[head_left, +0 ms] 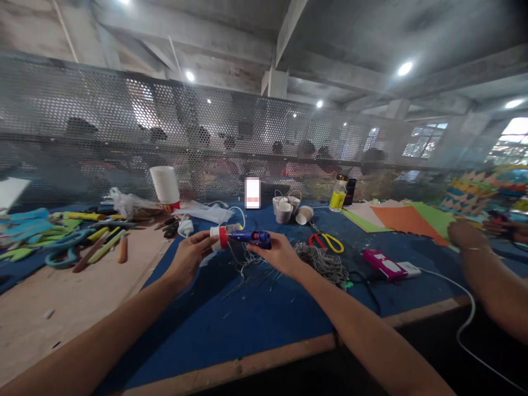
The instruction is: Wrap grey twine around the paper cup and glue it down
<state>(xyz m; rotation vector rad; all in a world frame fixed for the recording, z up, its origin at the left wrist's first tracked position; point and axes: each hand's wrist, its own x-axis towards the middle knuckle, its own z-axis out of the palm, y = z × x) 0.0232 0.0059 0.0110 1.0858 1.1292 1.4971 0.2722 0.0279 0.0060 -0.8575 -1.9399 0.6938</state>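
My left hand (188,256) grips a small paper cup (223,237), white with a red band, lying sideways above the blue table mat (198,330). In my right hand (279,254) is a blue hot glue gun (249,237). Its nozzle points left and is at the cup's red side; whether it touches cannot be told. Grey cord (243,267) hangs below the cup. A tangled heap of grey cord (324,263) lies right of my right hand, beside scissors (335,243) with red and yellow handles. Behind stand several small cord-wrapped cups (284,212), one (304,215) tipped over.
At left are a stack of white paper cups (165,186), blue-handled scissors (66,248) and several tools. At right are a magenta box (383,265) with a white cable, coloured paper (406,220), a yellow-labelled bottle (337,197) and another person's arm (490,269). A perforated screen (231,132) stands behind.
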